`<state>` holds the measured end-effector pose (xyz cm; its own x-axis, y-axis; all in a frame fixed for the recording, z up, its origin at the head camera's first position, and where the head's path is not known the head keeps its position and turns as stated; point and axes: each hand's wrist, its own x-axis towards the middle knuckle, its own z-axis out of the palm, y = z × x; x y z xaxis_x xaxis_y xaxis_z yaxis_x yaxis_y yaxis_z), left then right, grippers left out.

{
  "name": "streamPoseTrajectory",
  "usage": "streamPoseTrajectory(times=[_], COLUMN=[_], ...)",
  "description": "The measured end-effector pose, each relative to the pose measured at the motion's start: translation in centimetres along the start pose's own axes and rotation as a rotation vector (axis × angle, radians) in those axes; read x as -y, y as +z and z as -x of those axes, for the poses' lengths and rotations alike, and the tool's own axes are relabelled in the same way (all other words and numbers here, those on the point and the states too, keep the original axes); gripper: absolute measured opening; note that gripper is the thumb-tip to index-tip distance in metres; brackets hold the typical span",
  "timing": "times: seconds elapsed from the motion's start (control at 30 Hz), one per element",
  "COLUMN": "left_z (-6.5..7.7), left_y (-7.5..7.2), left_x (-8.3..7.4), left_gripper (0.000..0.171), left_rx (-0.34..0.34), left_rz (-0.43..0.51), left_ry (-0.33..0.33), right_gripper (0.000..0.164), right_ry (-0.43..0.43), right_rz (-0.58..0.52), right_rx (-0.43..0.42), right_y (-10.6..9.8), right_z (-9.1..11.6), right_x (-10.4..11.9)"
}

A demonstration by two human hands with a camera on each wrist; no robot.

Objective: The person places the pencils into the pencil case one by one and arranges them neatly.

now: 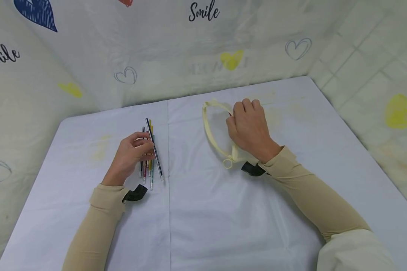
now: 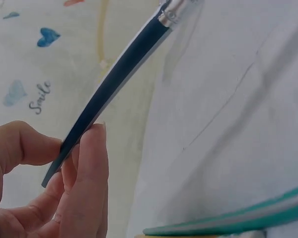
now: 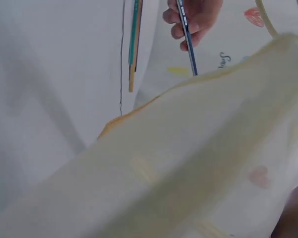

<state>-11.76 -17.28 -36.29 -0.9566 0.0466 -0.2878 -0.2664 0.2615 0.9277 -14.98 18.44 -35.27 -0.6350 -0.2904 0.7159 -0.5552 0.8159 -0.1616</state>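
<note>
My left hand (image 1: 130,155) pinches a dark pencil (image 1: 158,161) between thumb and fingers, and its metal eraser end points toward me. In the left wrist view the thumb and fingertips hold this dark pencil (image 2: 109,84) near its other end. Just below the left hand, several more pencils (image 1: 151,182) lie side by side on the table. My right hand (image 1: 250,126) grips a translucent pouch (image 1: 208,130) with pale yellow edging and a ring pull. That pouch (image 3: 188,163) fills much of the right wrist view. The right fingertips are hidden behind the hand.
A white-covered table (image 1: 203,226) with a seam line lies under everything. Behind it hangs a pale sheet (image 1: 169,49) printed with hearts and words. Dark wrist cameras (image 1: 135,193) sit below each hand.
</note>
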Motion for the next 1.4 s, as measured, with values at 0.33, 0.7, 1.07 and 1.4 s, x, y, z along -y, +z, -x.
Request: streamPoseTrajectory(times=[0.33, 0.7, 1.07, 1.4], left_z=[-0.8, -2.3, -3.2, -3.7], left_y=[2.8, 7.3, 10.5, 12.9], left_x=[-1.4, -3.5, -4.6, -4.7], left_gripper=[0.044, 0.029, 0.023, 0.022], left_rx=[0.031, 0.055, 0.032, 0.04], left_rz=[0.091, 0.324, 0.518, 0.564], left_ry=[0.023, 0.069, 0.069, 0.076], right_gripper=[0.025, 0.024, 0.023, 0.022], right_ry=[0.008, 0.021, 0.017, 0.03], right_rz=[-0.013, -0.022, -0.026, -0.018], right_rx=[0.024, 0.015, 0.011, 0.026], right_y=[0.3, 0.3, 0.4, 0.4], right_z=[0.1, 0.2, 0.1, 0.2], right_x=[-0.1, -0.2, 0.0, 0.1])
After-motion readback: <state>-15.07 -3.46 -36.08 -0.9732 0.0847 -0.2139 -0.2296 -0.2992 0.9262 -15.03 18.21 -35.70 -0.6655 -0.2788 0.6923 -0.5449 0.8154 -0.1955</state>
